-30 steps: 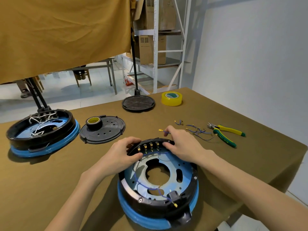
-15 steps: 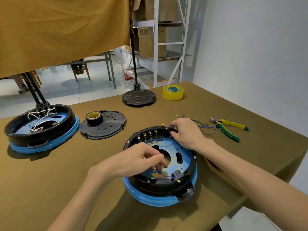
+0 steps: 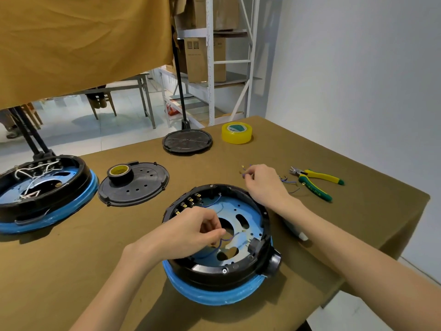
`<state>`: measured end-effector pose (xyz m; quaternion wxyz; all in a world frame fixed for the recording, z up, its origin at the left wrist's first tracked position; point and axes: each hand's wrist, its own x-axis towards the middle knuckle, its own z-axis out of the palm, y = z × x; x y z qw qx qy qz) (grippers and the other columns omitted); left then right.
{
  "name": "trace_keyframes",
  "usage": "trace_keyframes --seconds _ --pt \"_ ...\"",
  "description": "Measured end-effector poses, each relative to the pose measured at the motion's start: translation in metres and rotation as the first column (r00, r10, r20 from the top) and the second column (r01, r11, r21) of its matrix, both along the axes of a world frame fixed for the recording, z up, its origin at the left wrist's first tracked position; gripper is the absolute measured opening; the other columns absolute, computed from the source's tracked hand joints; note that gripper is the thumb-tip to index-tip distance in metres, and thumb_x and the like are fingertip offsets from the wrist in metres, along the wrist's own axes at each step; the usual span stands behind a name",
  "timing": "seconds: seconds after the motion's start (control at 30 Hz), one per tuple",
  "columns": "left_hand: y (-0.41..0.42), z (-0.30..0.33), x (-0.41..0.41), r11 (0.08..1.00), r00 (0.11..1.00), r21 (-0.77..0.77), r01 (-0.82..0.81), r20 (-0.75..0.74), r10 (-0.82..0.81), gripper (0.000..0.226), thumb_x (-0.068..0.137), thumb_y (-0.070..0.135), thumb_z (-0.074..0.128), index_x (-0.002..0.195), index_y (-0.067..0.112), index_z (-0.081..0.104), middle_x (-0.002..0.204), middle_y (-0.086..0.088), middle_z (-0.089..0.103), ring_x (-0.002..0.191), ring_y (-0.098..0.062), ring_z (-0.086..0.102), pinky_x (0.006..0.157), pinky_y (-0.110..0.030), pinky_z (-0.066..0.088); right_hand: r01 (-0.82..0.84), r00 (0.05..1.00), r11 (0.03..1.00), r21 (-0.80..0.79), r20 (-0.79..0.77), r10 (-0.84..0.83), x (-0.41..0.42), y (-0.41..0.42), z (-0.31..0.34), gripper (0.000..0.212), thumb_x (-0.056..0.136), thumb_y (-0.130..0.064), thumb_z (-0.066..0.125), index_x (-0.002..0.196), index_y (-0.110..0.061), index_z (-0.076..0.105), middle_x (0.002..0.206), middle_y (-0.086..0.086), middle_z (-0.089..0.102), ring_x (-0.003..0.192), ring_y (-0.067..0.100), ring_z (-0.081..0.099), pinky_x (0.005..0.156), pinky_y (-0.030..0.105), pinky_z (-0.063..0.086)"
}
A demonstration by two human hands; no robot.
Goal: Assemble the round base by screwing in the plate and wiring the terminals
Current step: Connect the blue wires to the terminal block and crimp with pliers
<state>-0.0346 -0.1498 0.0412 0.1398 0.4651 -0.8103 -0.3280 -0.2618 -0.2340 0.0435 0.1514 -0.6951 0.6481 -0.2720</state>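
A round black base with a blue rim lies in front of me, its blue metal plate showing inside. Brass terminals line its far-left inner wall. My left hand reaches into the base and pinches a thin blue wire above the plate. My right hand is past the base's far rim and pinches a short blue wire with brass ends just above the table. More loose blue wires lie to its right.
Green-and-yellow pliers lie at the right. A black cover with a tape roll on it sits left of the base, and a second wired base at far left. Yellow tape and a stand's round foot are at the back.
The base has turned, terminals now far left. My left hand went from the rim into the base and took a blue wire. My right hand left the rim for a loose wire.
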Motion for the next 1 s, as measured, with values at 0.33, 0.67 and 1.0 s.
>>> trace_keyframes --seconds 0.33,0.67,1.0 --pt "0.006 0.004 -0.010 0.999 0.999 0.028 0.027 -0.038 -0.026 0.011 0.100 0.037 0.064 0.093 0.030 0.070 0.086 0.011 0.075 0.077 -0.003 0.068 0.070 -0.019 0.053 -0.188 0.981 0.982 0.023 0.054 0.187 -0.003 0.036 -0.008 0.030 0.105 -0.030 0.050 0.097 -0.011 0.072 0.086 0.006 0.071 0.080 0.028 0.064 0.067 0.036 0.045" --pt "0.011 0.007 -0.013 0.988 0.996 0.126 0.087 -0.045 -0.082 0.021 0.104 0.037 0.058 0.119 0.031 0.072 0.099 0.017 0.076 0.093 -0.001 0.070 0.090 -0.024 0.056 -0.422 0.895 0.907 0.012 0.166 0.414 0.024 0.017 -0.016 0.025 0.099 -0.022 0.065 0.121 -0.016 0.075 0.114 -0.007 0.071 0.103 0.009 0.062 0.089 0.019 0.047" --pt "0.008 -0.005 -0.030 0.979 0.991 0.163 0.120 0.033 -0.127 0.042 0.092 0.038 0.070 0.130 0.027 0.058 0.083 0.018 0.074 0.075 0.006 0.066 0.068 -0.012 0.047 -0.523 0.845 0.851 -0.046 0.103 0.524 0.033 -0.001 -0.005 0.022 0.091 -0.020 0.075 0.111 -0.012 0.078 0.099 -0.004 0.077 0.088 0.005 0.069 0.079 0.013 0.051"
